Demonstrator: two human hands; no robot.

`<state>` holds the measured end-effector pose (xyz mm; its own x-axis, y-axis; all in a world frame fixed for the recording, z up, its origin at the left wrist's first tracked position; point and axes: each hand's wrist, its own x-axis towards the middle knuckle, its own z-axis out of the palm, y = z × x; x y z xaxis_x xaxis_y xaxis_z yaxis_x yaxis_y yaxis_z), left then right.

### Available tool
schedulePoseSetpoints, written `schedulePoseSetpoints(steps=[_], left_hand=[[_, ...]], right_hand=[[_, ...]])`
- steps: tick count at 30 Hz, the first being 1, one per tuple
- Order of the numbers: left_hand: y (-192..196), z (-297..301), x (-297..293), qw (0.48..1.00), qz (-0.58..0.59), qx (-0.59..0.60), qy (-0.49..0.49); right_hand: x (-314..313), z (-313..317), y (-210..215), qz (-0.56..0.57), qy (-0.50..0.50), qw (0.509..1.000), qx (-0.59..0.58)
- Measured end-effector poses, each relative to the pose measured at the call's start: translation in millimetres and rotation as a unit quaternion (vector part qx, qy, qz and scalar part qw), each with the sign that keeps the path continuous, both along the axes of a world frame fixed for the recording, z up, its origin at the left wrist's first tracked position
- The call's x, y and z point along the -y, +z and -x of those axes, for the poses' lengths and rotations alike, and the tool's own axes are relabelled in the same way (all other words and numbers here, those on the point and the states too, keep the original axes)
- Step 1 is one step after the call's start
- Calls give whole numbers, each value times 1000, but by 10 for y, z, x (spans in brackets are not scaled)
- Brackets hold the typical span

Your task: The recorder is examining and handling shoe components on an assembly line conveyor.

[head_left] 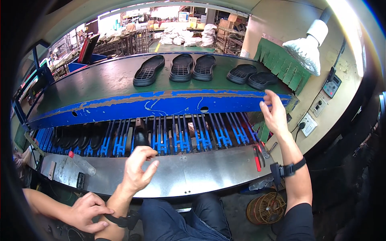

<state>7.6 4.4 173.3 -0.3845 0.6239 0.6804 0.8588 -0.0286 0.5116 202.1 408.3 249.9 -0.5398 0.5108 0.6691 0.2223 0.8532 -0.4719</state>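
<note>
Head view: behind the left hand, the forearm is being touched beside a black strap by a co-worker's hand; that contact is probably being served best by a still arm. The left hand is being held half open, empty. Farther out, the right hand is being held loosely curled, also empty. Beyond it, two black soles are being supported by the green worktop, three more leftward.

1 reflector bulb angles down beside a cream wall; white sacks lie heaped beyond.
</note>
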Motion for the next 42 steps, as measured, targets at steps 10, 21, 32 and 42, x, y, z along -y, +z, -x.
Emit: schedulePoseSetpoints(steps=[10,21,32,42], left_hand=[[-373,207,801,959,-35,262,103],[-833,-96,1073,751,-254,606,57],[-744,-142,1180,900,-81,410,121],[648,449,243,994,26,-90,54]], right_hand=[[-283,-455,-605,107,42,993,-35],[1823,-1077,-1931,318,272,903,99],[1131,-814,-784,210,174,960,-68],[178,215,250,-124,3,989,80]])
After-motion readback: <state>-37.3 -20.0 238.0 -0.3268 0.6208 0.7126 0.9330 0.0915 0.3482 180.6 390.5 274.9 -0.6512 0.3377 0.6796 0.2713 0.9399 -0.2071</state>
